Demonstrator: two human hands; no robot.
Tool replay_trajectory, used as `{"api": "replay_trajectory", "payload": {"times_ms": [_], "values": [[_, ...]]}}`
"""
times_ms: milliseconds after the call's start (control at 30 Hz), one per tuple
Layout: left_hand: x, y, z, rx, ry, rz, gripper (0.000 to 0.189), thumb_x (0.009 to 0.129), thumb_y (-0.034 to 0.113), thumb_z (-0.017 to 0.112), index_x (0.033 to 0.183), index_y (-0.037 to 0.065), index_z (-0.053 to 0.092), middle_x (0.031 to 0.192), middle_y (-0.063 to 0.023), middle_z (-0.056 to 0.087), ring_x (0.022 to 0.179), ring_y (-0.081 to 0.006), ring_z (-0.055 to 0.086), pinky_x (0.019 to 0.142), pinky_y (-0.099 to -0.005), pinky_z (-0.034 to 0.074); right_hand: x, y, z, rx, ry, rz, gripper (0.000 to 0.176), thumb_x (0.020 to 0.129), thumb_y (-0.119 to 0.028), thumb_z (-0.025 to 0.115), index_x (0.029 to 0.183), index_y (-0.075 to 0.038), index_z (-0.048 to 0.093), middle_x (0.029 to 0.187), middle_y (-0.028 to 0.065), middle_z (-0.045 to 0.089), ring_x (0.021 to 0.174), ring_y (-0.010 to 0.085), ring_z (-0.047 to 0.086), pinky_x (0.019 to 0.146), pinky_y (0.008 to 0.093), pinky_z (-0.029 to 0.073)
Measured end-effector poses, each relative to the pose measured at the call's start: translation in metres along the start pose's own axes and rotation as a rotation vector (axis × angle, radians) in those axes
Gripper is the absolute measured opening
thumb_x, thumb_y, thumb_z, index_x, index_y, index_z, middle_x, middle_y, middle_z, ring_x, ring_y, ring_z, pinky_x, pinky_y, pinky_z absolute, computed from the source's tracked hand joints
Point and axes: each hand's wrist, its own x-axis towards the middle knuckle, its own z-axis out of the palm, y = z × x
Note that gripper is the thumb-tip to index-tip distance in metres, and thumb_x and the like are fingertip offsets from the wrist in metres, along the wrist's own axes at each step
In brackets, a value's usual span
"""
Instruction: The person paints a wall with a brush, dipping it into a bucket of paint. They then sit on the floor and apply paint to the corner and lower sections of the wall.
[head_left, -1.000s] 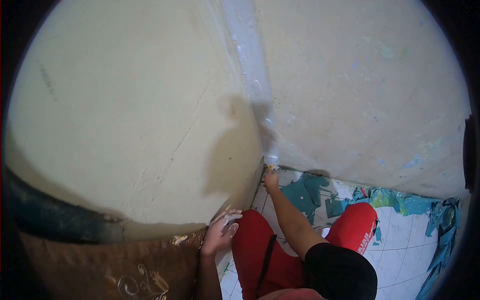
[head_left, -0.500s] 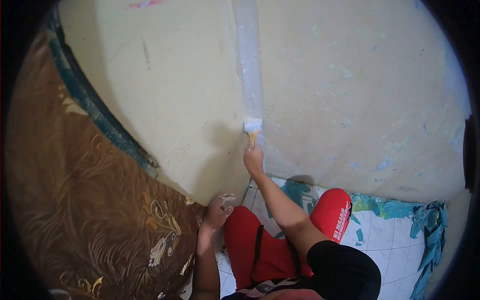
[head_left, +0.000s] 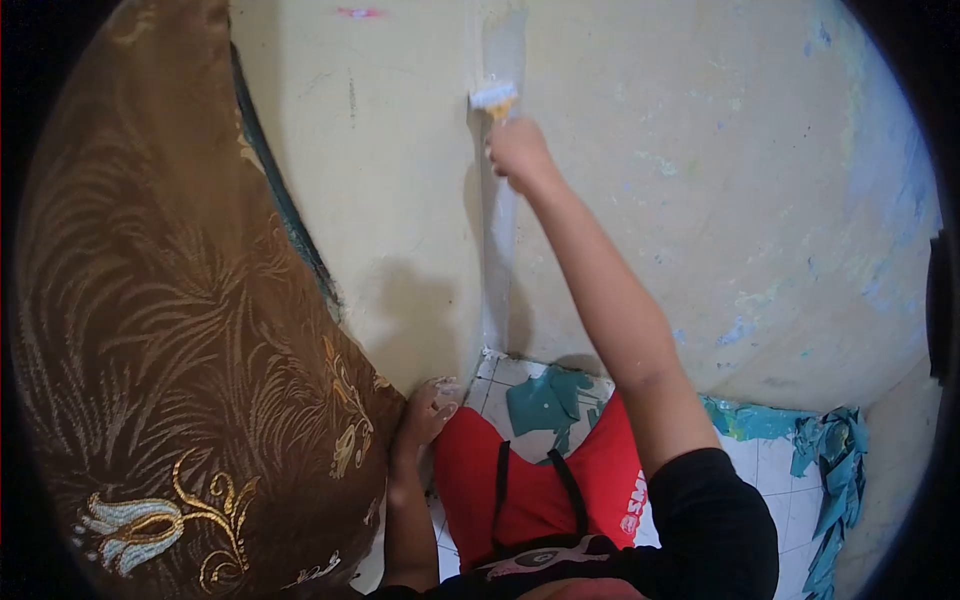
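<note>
A pale strip of paint (head_left: pixel 497 265) is seen laid up the wall corner from the floor to the paintbrush (head_left: pixel 494 97), clenched high in the right hand (head_left: pixel 518 153), while the left hand (head_left: pixel 428 410) is rested loosely open at the wall's foot and the cream walls (head_left: pixel 720 170) alongside are left unpainted.

I note my right hand (head_left: pixel 518 152) now raised high along the wall corner, the paintbrush (head_left: pixel 494 97) well above its earlier floor-level position. The brown curtain (head_left: pixel 170 330) fills more of the left.
</note>
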Motion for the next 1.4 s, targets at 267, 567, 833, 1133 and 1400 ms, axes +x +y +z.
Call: {"api": "replay_trajectory", "payload": {"times_ms": [267,567,833,1133,1400], "values": [[0.001,-0.005,0.003,-0.152,0.025,0.054,0.037,0.076,0.012,0.063,0.110,0.002,0.056,0.113,-0.0127,0.055,0.084,-0.0225,0.054,0.066,-0.0288,0.043,0.047,-0.115,-0.085,-0.127,-0.150,-0.163,0.015,0.074,-0.002,0.044,0.068,0.006,0.055,0.062,0.0124,0.048,0.051,0.0187,0.040,0.041,0.0332,0.035],[0.000,0.004,-0.002,-0.137,-0.009,0.058,0.038,0.078,0.012,0.062,0.114,0.004,0.055,0.115,-0.0107,0.055,0.091,-0.0216,0.055,0.069,-0.0291,0.044,0.071,-0.183,-0.137,-0.861,0.146,-0.474,0.028,0.087,-0.016,0.045,0.098,0.006,0.059,0.091,0.0234,0.063,0.087,0.0343,0.062,0.075,0.0410,0.049],[0.001,-0.003,-0.001,-0.129,-0.035,0.015,0.039,0.078,0.011,0.063,0.115,0.006,0.054,0.114,-0.0089,0.056,0.091,-0.0199,0.054,0.068,-0.0287,0.043,0.081,-0.141,-0.105,-0.540,0.367,-0.449,0.031,0.086,-0.015,0.049,0.108,0.007,0.052,0.104,0.0247,0.059,0.092,0.0341,0.061,0.079,0.0397,0.048],[0.002,-0.009,0.000,-0.164,-0.054,-0.022,0.041,0.078,0.015,0.063,0.117,0.006,0.053,0.114,-0.0080,0.056,0.090,-0.0171,0.053,0.068,-0.0271,0.042,-0.034,0.020,0.027,-0.136,0.377,-0.005,0.038,0.087,-0.014,0.044,0.124,-0.007,0.038,0.075,0.0268,0.059,0.070,0.0449,0.058,0.061,0.0516,0.046],[0.003,0.001,-0.004,-0.145,-0.098,-0.058,0.040,0.078,0.017,0.064,0.114,0.003,0.055,0.115,-0.0088,0.055,0.093,-0.0173,0.051,0.075,-0.0269,0.040,-0.175,0.156,0.121,-0.073,0.215,0.324,0.038,0.089,-0.014,0.041,0.126,-0.008,0.034,0.080,0.0288,0.059,0.075,0.0456,0.057,0.064,0.0532,0.043]]}}
